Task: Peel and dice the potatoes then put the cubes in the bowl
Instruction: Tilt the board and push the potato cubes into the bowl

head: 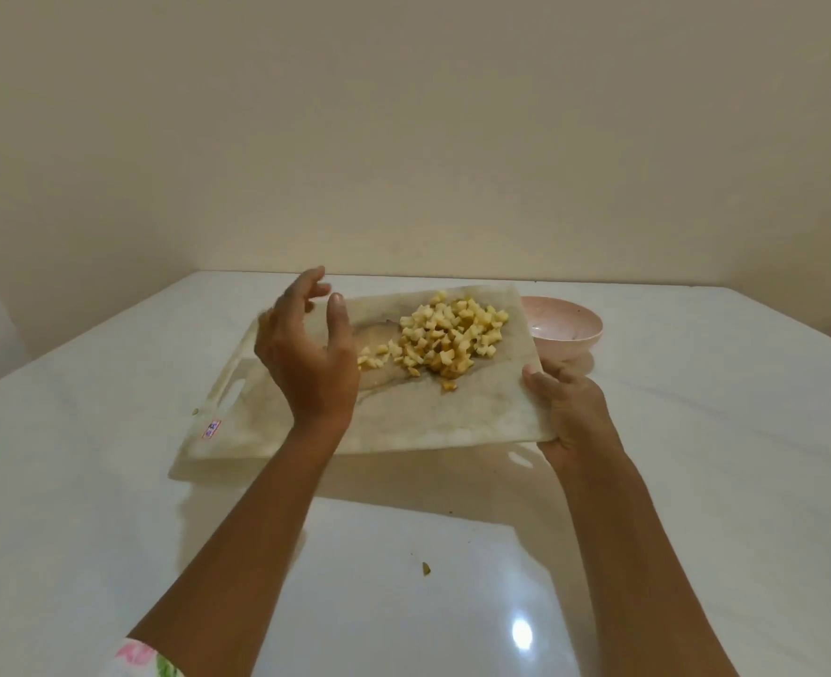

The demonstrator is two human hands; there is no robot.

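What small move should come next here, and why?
Probably sweep the left hand rightward across the cutting board, pushing the potato cubes toward the pink bowl: the right hand grips the board's lifted edge beside the bowl, which holds no cubes yet.

Glossy white table [110, 481] with bowl, board and scraps.
The pink bowl [574, 329] stands at the far side, just behind the tilted board [428, 417], whose left end alone rests on the table. One scrap [425, 569] lies nearer, a fleck [195, 411] just left of the board.
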